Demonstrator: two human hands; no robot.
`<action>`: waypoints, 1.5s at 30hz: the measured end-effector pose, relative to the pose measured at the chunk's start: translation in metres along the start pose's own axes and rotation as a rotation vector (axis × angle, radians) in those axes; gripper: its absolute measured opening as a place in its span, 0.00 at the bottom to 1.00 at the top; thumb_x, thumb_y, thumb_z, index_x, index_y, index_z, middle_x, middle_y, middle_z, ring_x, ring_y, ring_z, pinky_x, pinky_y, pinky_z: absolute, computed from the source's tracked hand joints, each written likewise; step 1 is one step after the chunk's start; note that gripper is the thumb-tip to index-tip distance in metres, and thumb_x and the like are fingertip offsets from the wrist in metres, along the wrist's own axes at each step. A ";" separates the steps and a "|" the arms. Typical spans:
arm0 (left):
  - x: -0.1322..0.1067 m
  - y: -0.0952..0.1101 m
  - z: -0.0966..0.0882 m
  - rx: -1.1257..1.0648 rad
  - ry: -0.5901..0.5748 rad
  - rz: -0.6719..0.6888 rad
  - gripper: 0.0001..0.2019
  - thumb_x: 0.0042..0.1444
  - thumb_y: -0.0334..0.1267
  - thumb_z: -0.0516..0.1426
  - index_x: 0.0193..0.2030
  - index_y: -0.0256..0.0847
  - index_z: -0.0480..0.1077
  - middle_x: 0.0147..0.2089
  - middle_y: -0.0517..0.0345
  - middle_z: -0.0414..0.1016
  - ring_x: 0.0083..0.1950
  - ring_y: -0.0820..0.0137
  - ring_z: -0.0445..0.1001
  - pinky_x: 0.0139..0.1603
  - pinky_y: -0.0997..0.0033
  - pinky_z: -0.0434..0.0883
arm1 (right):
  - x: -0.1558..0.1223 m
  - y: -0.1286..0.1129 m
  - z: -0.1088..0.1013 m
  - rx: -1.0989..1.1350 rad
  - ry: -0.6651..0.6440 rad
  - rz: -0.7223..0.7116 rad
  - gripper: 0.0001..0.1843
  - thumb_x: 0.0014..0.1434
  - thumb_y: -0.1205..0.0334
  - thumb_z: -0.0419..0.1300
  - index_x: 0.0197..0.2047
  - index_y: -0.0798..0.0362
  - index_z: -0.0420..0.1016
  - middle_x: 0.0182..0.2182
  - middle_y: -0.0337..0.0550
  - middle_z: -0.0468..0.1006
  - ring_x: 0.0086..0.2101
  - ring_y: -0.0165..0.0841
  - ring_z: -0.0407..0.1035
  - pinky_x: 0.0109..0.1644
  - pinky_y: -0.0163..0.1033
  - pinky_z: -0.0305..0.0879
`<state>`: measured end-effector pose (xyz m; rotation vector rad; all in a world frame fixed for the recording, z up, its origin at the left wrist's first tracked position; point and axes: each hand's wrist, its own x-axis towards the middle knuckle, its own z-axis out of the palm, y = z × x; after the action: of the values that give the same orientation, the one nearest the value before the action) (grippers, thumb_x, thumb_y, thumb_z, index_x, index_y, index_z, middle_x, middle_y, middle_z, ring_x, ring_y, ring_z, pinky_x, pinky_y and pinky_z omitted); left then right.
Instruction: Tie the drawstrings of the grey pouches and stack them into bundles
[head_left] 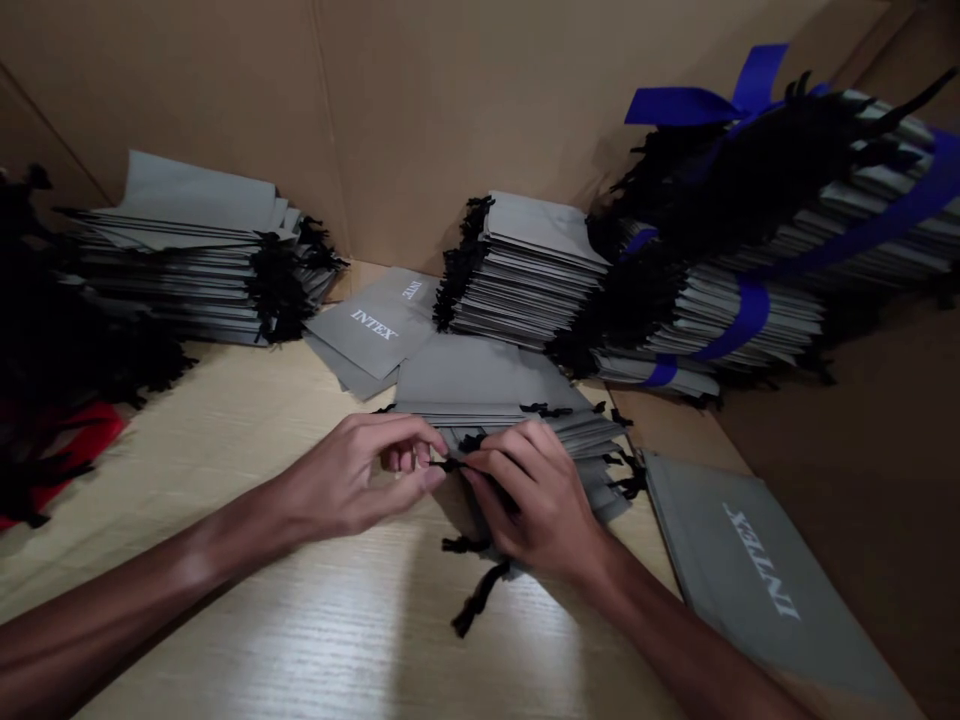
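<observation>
At centre, left hand (364, 472) and right hand (538, 500) pinch a black cord (451, 465). It seems limp, light; best gripped by its ends.

INTEX (761, 562) on right pouch (750, 625), on rear pouch (360, 350)

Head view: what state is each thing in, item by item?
Left hand: pinching the black cord.
Right hand: pinching the same cord.
Black cord: held between the hands; knot unclear.
Left grey stack: piled, no ribbon visible.
Middle grey stack: piled, no ribbon visible.
Right grey bundles: bound with blue ribbon.
Rear INTEX pieces: overlapping.
Lower-right INTEX piece: lettering showing.
</observation>
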<state>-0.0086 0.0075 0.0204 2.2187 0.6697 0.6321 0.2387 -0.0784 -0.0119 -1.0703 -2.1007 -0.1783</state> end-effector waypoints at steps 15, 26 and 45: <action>0.002 0.001 0.004 0.028 -0.051 -0.011 0.14 0.79 0.45 0.56 0.44 0.44 0.79 0.40 0.61 0.83 0.42 0.68 0.80 0.46 0.71 0.70 | 0.001 0.002 -0.004 0.039 0.014 0.032 0.05 0.77 0.69 0.62 0.49 0.52 0.79 0.39 0.47 0.84 0.40 0.41 0.73 0.43 0.48 0.71; 0.002 -0.001 0.004 -0.162 -0.127 -0.156 0.19 0.78 0.49 0.56 0.36 0.43 0.73 0.30 0.65 0.68 0.31 0.71 0.65 0.32 0.72 0.62 | 0.000 0.003 -0.002 -0.003 0.017 -0.004 0.03 0.76 0.69 0.66 0.47 0.53 0.81 0.39 0.45 0.86 0.40 0.40 0.71 0.44 0.47 0.68; -0.005 -0.004 0.015 0.113 0.050 0.173 0.15 0.77 0.42 0.65 0.66 0.46 0.78 0.57 0.54 0.87 0.50 0.67 0.86 0.53 0.71 0.79 | 0.000 0.004 0.000 -0.006 -0.019 0.003 0.04 0.78 0.67 0.64 0.47 0.52 0.80 0.39 0.45 0.85 0.39 0.40 0.71 0.43 0.47 0.66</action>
<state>-0.0046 -0.0004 0.0067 2.3904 0.5542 0.7553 0.2415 -0.0758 -0.0127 -1.0828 -2.1167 -0.1728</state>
